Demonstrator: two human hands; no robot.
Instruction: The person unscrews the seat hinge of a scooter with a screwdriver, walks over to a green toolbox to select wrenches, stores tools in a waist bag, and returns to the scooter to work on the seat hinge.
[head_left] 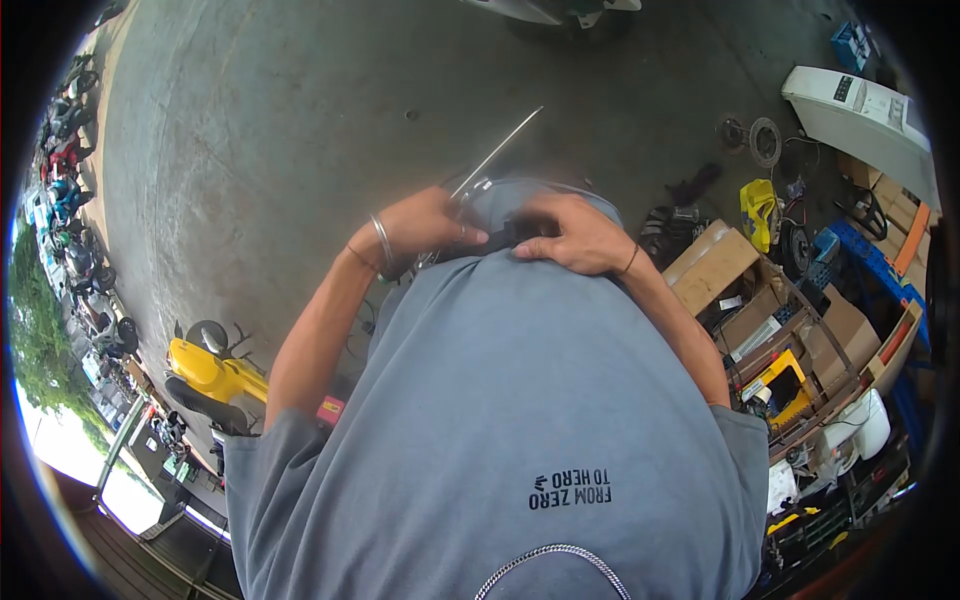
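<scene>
Both hands meet at my waist, by the hem of the grey T-shirt. My left hand is closed, its thumb and fingers pressing on one end of a dark belt-like piece. The other end sits under the bent fingers and thumb of my right hand. Its exact kind is too dark and too covered to make out. A thin, straight metal rod sticks out forward from beside my left hand. Its lower end is hidden, so I cannot tell if the hand grips it.
A yellow motorbike stands at my left, with a row of parked motorbikes farther out. Cardboard boxes, a yellow frame and a blue rack crowd my right. A white panel lies ahead right on the concrete floor.
</scene>
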